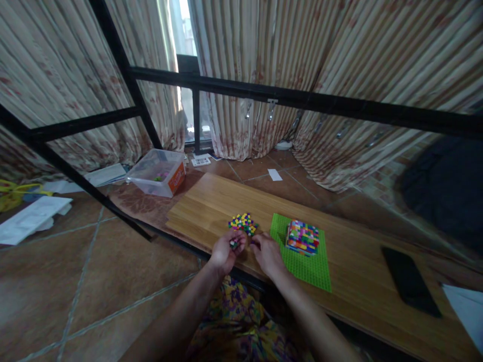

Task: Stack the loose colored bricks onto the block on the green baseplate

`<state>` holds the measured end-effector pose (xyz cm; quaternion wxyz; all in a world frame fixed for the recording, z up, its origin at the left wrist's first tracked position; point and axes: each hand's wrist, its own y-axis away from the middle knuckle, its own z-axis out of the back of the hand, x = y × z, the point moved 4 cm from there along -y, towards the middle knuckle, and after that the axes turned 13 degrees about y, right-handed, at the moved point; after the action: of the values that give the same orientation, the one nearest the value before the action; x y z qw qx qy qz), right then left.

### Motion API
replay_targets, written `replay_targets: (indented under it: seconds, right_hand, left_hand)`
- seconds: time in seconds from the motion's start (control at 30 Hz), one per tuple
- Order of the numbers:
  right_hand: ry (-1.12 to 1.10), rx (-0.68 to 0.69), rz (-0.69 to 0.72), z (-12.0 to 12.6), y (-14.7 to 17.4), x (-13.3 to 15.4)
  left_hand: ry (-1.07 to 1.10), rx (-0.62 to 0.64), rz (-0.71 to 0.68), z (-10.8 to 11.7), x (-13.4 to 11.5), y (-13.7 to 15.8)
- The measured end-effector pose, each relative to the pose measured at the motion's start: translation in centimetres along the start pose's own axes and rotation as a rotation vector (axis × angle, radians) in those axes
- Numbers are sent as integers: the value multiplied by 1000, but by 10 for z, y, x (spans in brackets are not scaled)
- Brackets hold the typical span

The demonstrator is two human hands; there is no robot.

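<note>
- Clear rectangular plastic box (151,187): green and pink pieces (161,176) inside.
- Left hand (226,251): cupped around small plastic bricks (234,244), beside multicoloured brick pile (242,222) on brown wooden tabletop (215,201).
- Right hand (267,253): fingers curled; I cannot tell whether pinching.

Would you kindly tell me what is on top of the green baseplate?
A block of small multicoloured bricks stands on the green baseplate. What lies directly beneath it is covered, and the right hand hides part of the plate's left edge.
</note>
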<state>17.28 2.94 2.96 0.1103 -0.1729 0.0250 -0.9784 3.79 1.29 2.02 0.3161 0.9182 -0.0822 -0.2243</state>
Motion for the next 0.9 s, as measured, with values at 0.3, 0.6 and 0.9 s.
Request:
replay_targets:
  seconds: [0.3,0.6,0.9]
  right_hand:
    - [-267,12,105,22,-4,27]
    - [155,-150,19,-4,-29,6]
    - [278,-73,69,-19,-28,5]
  left_hand:
    - [23,-10,-51,2,2,3]
    - [15,-4,14,2,-2,5]
    - [5,-24,-9,10,-4,4]
